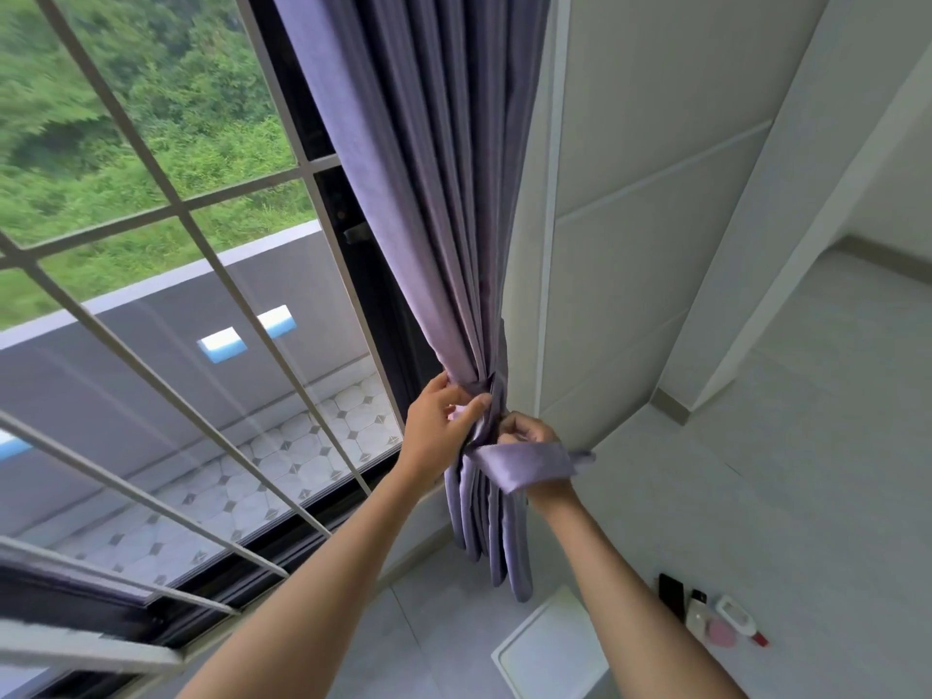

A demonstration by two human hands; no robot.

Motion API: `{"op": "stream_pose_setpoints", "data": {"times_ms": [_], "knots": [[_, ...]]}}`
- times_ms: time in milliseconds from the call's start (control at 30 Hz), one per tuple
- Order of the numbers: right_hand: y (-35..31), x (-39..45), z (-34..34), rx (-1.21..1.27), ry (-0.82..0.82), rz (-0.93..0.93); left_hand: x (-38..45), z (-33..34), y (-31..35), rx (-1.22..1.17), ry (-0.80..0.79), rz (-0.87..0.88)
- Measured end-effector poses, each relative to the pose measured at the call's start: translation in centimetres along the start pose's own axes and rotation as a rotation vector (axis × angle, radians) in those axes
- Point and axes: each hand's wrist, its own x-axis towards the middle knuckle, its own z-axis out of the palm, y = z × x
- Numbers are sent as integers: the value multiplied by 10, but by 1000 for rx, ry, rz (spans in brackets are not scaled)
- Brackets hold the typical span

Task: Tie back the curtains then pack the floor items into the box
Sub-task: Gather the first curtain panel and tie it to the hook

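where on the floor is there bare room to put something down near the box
Bare tile lies between the curtain hem and the white box, and left of the box toward the window track. It is crowded right of the box, where small floor items line the wall; the forearms hide part of the floor.

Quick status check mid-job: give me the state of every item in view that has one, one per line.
curtain: gathered into a bunch beside the wall, not yet tied.
tieback strip: loose, draped over the right wrist.
left hand: grips the bunched curtain.
right hand: pinches fabric at the bunch.
white box: on the floor, open; contents hidden.
floor items: unpacked, lying by the wall.
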Motion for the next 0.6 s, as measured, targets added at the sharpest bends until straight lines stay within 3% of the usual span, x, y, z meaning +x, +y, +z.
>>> {"op": "stream_pose_setpoints", "data": {"times_ms": [167,267,333,433,600], "knots": [[5,-18,6,-441,197,-513,-6,3,0,115,-12,47],[13,-24,9,-488,255,-637,-5,3,3,182,0,88],[15,-25,10,-334,317,-626,-5,0,3,202,9,118],[12,-17,6,-147,348,-446,-6,-9,-1,256,20,151],[-23,14,2,-190,-49,-262,-6,-26,-1,309,-10,162]]}}
